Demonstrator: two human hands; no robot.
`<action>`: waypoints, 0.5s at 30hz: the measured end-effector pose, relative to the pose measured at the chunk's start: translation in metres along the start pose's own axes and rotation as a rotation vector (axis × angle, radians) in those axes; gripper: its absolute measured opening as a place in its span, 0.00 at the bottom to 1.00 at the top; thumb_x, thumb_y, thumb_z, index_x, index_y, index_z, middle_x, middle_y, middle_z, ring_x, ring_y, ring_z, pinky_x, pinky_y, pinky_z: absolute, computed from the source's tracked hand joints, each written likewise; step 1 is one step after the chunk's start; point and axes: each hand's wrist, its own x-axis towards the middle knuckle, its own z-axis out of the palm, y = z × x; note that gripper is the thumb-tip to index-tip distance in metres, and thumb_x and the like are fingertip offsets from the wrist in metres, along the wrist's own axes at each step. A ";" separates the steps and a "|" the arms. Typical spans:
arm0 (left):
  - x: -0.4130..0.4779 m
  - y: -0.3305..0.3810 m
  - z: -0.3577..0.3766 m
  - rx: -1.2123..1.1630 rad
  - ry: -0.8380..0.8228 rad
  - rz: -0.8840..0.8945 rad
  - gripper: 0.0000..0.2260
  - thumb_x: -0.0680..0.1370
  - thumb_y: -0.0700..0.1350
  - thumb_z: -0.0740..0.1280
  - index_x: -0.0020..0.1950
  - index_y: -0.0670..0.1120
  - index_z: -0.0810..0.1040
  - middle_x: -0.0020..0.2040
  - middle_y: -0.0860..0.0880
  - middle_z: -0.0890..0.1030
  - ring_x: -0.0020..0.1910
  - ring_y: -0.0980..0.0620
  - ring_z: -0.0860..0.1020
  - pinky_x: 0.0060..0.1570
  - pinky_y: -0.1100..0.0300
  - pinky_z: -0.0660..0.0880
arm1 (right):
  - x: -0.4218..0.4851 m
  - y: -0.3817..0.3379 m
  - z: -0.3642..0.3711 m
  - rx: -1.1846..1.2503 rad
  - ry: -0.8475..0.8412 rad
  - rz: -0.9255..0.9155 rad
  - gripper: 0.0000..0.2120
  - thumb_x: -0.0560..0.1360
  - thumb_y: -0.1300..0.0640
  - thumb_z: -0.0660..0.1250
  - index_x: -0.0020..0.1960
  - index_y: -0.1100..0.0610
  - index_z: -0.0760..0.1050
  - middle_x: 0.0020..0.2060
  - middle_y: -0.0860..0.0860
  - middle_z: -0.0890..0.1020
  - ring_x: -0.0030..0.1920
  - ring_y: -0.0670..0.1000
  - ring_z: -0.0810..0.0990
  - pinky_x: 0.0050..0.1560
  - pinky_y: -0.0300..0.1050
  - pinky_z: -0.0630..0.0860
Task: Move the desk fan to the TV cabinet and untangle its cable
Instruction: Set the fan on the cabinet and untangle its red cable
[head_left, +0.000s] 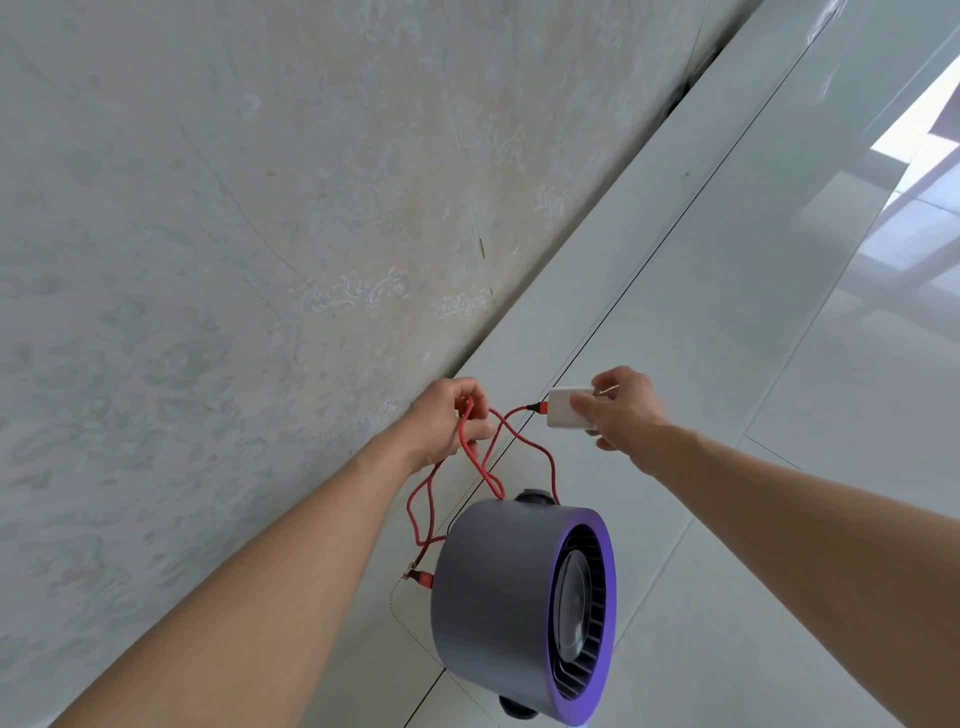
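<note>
The left hand (449, 418) was curled around a bunch of the red cable (522, 451), fingers closed on several strands that ran through the fist and hung out below it. The right hand (626, 410), level with the left and a little apart from it, pinched a white charger block (566, 410) between thumb and fingers, with the block's free end pointing toward the left hand. The cable was plugged into that end, and from there it crossed the gap between the two hands in loose, overlapping loops. Below the left hand one strand dropped to a red connector (422, 577) that hung free, just beside the grey body of the fan (498, 587). Another strand fell from between the hands and disappeared behind the top of the fan. The fan sat below both hands and nearer to the person, on the white top of the cabinet (649, 322), with its purple-rimmed grille turned toward the right-hand side. Neither hand touched the fan. Beyond and to the outer side of the left hand rose a pale patterned wall (234, 234), which met the cabinet's back edge. Out past the right hand lay a glossy light floor (857, 364).
</note>
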 end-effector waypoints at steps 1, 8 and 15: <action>-0.002 0.001 -0.001 -0.015 -0.004 0.035 0.07 0.73 0.36 0.73 0.41 0.43 0.76 0.39 0.45 0.78 0.27 0.54 0.79 0.33 0.67 0.76 | -0.001 -0.001 0.002 -0.002 0.000 0.004 0.14 0.74 0.57 0.69 0.57 0.57 0.69 0.53 0.56 0.77 0.51 0.61 0.81 0.50 0.56 0.81; -0.009 -0.008 0.000 -0.081 0.057 0.092 0.08 0.71 0.36 0.75 0.41 0.50 0.84 0.39 0.54 0.85 0.37 0.54 0.83 0.39 0.67 0.78 | -0.004 -0.006 0.024 -0.011 -0.087 -0.004 0.11 0.74 0.58 0.71 0.55 0.59 0.76 0.52 0.59 0.79 0.49 0.58 0.81 0.51 0.53 0.81; -0.012 -0.016 0.010 0.029 0.058 0.108 0.23 0.65 0.43 0.81 0.56 0.56 0.79 0.56 0.56 0.80 0.55 0.59 0.81 0.54 0.57 0.80 | -0.011 -0.015 0.040 0.041 -0.219 0.094 0.13 0.78 0.57 0.66 0.59 0.63 0.78 0.47 0.59 0.82 0.36 0.53 0.81 0.37 0.42 0.80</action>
